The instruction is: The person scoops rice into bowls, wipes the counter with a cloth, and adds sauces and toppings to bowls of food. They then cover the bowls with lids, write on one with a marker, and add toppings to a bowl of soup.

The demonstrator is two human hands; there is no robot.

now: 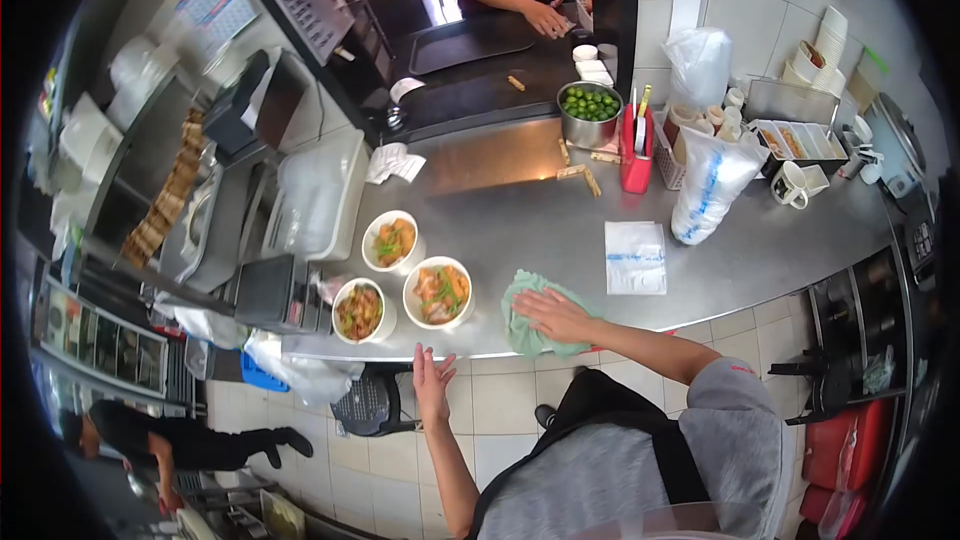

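Note:
My right hand [550, 315] lies flat on a pale green cloth [535, 335] near the front edge of the steel counter [520, 230]. My left hand [432, 385] hangs just off that edge with its fingers apart, holding nothing. Beyond it stand three white bowls of food: a larger bowl [440, 294] with orange-brown pieces and green strips, a bowl [363, 311] to its left, and another bowl [394, 242] behind. To the right of the cloth lies a stack of white plastic bags [636, 258] with blue print.
A pot of green limes [590, 113] and a red holder [636, 150] stand at the back. A bagged stack [712, 185] is farther right. Across the pass, a person's hand [545, 18] reaches near a black tray [472, 43]. Another person [160, 445] bends at lower left.

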